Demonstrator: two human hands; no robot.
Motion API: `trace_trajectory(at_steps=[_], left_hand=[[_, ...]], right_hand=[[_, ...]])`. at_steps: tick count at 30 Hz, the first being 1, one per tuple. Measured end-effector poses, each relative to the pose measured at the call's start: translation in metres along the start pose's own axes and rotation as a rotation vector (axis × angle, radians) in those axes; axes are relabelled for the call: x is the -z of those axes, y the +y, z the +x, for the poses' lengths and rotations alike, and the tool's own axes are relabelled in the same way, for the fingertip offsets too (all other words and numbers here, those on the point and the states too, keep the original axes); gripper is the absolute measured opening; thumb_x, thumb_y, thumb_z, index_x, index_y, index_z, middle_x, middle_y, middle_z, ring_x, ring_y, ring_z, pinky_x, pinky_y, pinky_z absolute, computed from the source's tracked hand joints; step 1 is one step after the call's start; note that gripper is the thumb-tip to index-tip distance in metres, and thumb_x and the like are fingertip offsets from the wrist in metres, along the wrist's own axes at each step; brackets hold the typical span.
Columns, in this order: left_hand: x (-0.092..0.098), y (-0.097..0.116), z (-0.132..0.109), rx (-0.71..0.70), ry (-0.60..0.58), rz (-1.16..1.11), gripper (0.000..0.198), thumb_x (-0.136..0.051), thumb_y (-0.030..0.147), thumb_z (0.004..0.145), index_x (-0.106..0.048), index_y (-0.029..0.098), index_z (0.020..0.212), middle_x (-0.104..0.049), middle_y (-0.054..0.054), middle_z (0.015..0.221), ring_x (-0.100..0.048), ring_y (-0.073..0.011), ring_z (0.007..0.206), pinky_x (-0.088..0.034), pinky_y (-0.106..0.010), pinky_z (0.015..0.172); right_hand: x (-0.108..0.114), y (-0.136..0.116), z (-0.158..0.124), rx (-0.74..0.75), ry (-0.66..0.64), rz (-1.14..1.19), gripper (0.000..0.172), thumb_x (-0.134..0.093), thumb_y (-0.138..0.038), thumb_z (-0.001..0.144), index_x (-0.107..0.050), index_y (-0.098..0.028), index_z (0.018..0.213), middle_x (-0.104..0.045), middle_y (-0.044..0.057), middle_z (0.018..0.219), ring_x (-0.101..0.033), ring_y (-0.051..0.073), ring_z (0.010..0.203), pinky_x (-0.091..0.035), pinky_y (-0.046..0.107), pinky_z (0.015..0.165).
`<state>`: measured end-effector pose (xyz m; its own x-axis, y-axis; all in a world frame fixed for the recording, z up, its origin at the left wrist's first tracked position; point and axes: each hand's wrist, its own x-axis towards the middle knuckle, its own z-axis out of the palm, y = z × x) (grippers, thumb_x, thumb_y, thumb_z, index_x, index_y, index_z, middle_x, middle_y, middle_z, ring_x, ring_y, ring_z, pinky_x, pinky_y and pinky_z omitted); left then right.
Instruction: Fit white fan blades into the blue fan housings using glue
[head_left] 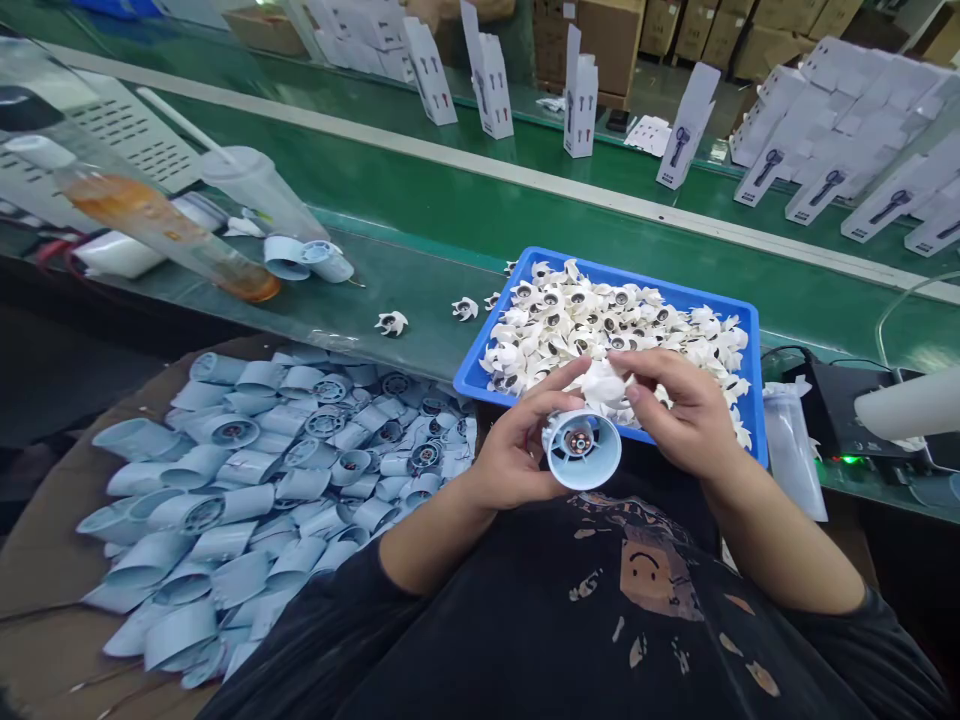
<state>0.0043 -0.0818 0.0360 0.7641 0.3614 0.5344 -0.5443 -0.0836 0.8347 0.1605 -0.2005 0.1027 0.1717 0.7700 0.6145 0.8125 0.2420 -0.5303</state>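
My left hand (517, 448) is wrapped round a light blue fan housing (583, 452), its open end facing me so that copper motor windings show inside. Between the thumb and fingers of my right hand (679, 405) is a white fan impeller (602, 384), held just above the housing's far rim. Whether the two parts touch, I cannot tell. Right behind both hands lies a blue tray (752, 345) heaped with white impellers (615, 318). To the left, a big pile of light blue housings (255, 490) fills a round brown container (45, 570).
Loose impellers (391, 322) lie left of the tray. A bottle with orange liquid (150, 215), a plastic cup (255, 190) and two housings (307, 258) stand further left. White boxes (686, 130) line the green conveyor (420, 185). A black device (840, 410) sits at right.
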Motion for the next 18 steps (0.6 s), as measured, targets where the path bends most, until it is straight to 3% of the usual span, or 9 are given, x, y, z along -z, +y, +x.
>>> trace_trajectory(at_steps=[2, 5, 8, 15, 18], left_hand=[[-0.001, 0.0, -0.001, 0.044, -0.001, -0.045, 0.06, -0.088, 0.032, 0.064, -0.063, 0.031, 0.118, -0.045, -0.01, 0.15, -0.041, -0.0342, 0.138, -0.042, -0.047, 0.109], [-0.002, -0.001, -0.004, 0.158, 0.044, -0.115, 0.063, -0.089, 0.032, 0.061, -0.065, 0.028, 0.119, -0.045, -0.013, 0.15, -0.047, -0.0343, 0.134, -0.046, -0.043, 0.105], [-0.003, -0.003, -0.007, 0.249, 0.081, -0.181, 0.065, -0.091, 0.031, 0.058, -0.066, 0.027, 0.118, -0.042, -0.013, 0.151, -0.053, -0.0339, 0.129, -0.049, -0.041, 0.102], [-0.005, -0.003, -0.005, 0.333, 0.021, -0.256, 0.063, -0.09, 0.032, 0.058, -0.066, 0.026, 0.115, -0.039, -0.014, 0.153, -0.053, -0.0363, 0.128, -0.047, -0.043, 0.103], [-0.002, -0.004, -0.004, 0.302, 0.002, -0.257, 0.061, -0.087, 0.035, 0.063, -0.063, 0.025, 0.118, -0.05, -0.016, 0.145, -0.061, -0.0338, 0.118, -0.05, -0.043, 0.098]], right_hand=[[-0.009, 0.003, -0.003, 0.04, 0.067, -0.063, 0.029, -0.05, -0.011, 0.09, -0.063, -0.023, 0.113, -0.067, 0.004, 0.101, -0.063, 0.014, 0.088, -0.053, 0.029, 0.074], [-0.016, 0.011, -0.009, 0.231, 0.169, -0.328, 0.026, -0.053, -0.011, 0.09, -0.064, -0.024, 0.11, -0.065, 0.006, 0.108, -0.06, 0.017, 0.092, -0.051, 0.032, 0.075], [-0.014, 0.017, -0.012, 0.301, 0.086, -0.472, 0.019, -0.055, -0.017, 0.092, -0.064, -0.022, 0.108, -0.068, 0.005, 0.103, -0.061, 0.019, 0.087, -0.05, 0.035, 0.075], [-0.002, 0.018, -0.015, -0.027, -0.086, -0.163, 0.019, -0.055, -0.021, 0.09, -0.065, -0.016, 0.106, -0.068, 0.009, 0.099, -0.063, 0.019, 0.091, -0.054, 0.036, 0.082], [0.002, 0.023, -0.023, -0.302, -0.078, 0.205, 0.021, -0.06, -0.026, 0.086, -0.065, -0.019, 0.105, -0.068, 0.006, 0.094, -0.063, 0.015, 0.08, -0.054, 0.033, 0.076]])
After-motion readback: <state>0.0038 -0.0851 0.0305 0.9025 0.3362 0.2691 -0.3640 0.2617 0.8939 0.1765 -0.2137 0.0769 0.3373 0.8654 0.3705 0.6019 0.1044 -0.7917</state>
